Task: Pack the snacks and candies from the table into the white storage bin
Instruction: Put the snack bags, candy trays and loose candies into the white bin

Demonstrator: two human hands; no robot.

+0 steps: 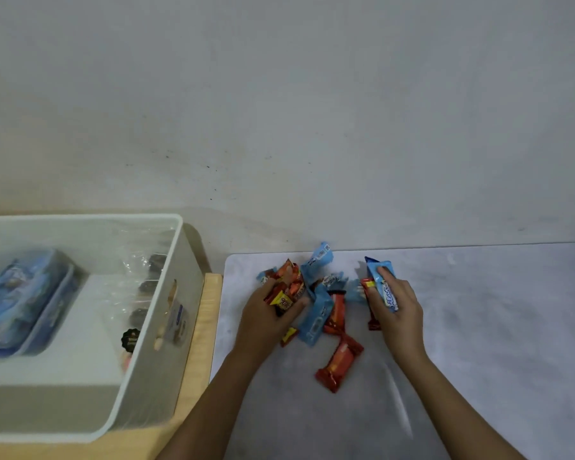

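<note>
Our left grip (266,315) clutches orange packets (287,287). Our right grip (399,310) is wrapped round a blue packet (383,283). The pile (322,303) lies between them on the tabletop (478,327), with a red bar (339,363) nearest us. The bin (183,260) is to the left, well apart, with a blue tin (24,300) inside.

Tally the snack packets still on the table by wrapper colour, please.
Blue plastic snack packets: at least 4
Red or orange plastic snack packets: at least 4
Total: at least 8; the heap overlaps, so no exact count.
</note>
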